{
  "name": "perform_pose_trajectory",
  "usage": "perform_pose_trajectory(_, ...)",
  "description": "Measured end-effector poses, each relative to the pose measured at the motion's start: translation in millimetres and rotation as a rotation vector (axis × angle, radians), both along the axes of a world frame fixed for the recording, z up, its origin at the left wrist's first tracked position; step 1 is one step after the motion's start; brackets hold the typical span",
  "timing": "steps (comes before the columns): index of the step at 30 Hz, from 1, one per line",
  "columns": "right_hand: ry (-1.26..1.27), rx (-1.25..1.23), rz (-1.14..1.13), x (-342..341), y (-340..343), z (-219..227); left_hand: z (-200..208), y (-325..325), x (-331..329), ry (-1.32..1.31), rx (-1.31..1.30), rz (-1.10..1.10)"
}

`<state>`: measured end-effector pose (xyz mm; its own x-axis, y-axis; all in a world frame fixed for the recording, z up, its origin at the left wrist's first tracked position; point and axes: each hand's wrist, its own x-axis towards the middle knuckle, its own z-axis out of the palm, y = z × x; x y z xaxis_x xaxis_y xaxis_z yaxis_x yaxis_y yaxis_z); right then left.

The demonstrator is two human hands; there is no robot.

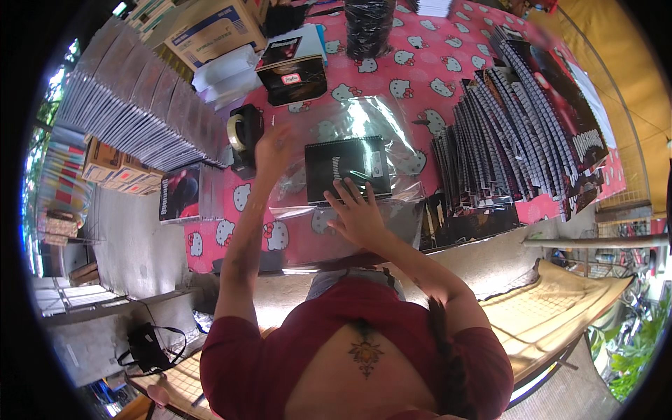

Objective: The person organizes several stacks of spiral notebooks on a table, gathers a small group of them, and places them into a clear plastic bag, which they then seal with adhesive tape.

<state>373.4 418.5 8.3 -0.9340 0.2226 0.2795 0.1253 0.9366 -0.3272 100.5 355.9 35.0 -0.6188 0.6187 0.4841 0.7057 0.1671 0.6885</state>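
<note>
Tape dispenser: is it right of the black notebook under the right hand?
No, the tape dispenser is left of the black notebook, beside the left hand.

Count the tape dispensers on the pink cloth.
1: the black tape dispenser stands on the pink cloth, beside the left hand and left of the black spiral notebook. Others may be hidden.

A notebook lies on the table; tape dispenser left; notebooks right.

Pink-covered table, yellow sheeting upper right, tan bench, grey floor, daylight, green foliage lower right
</note>
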Motion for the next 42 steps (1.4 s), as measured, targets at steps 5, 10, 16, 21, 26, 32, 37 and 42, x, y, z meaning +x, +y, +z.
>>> perform_pose_trajectory(5, -0.096, -0.013, -0.015, -2.9, 1.2, 2.1, -42.5, 120.6, -29.8, 0.341, -0.395, -0.302)
perform_pose_trajectory(10, -0.085, -0.02, -0.07, -3.8, 0.6, 3.4, -74.1, 149.1, -32.7, 0.59, -0.488, -0.387)
perform_pose_trajectory(16, -0.024, -0.017, -0.072, -4.9, -0.7, 6.1, -54.2, 148.6, -30.8, 0.561, -0.535, -0.298)
perform_pose_trajectory(21, -0.008, 0.03, -0.017, -2.7, 2.5, 5.5, -22.0, 131.2, -19.5, 0.36, -0.466, -0.394)
perform_pose_trajectory(26, 0.015, 0.089, -0.004, 0.7, 8.1, 3.5, 21.6, 98.5, 28.5, 0.427, -0.49, -0.335)
perform_pose_trajectory(32, 0.059, 0.105, 0.0, -2.0, 7.8, -11.1, -2.4, 30.9, 95.7, 0.546, -0.381, -0.312)
perform_pose_trajectory(37, -0.019, 0.143, 0.051, -1.9, 18.2, -25.7, -34.7, 23.9, 151.2, 0.26, -0.3, -0.107)
perform_pose_trajectory(42, -0.045, 0.167, 0.079, 0.3, 23.2, -29.0, -46.3, 27.3, 164.2, 0.309, -0.255, -0.01)
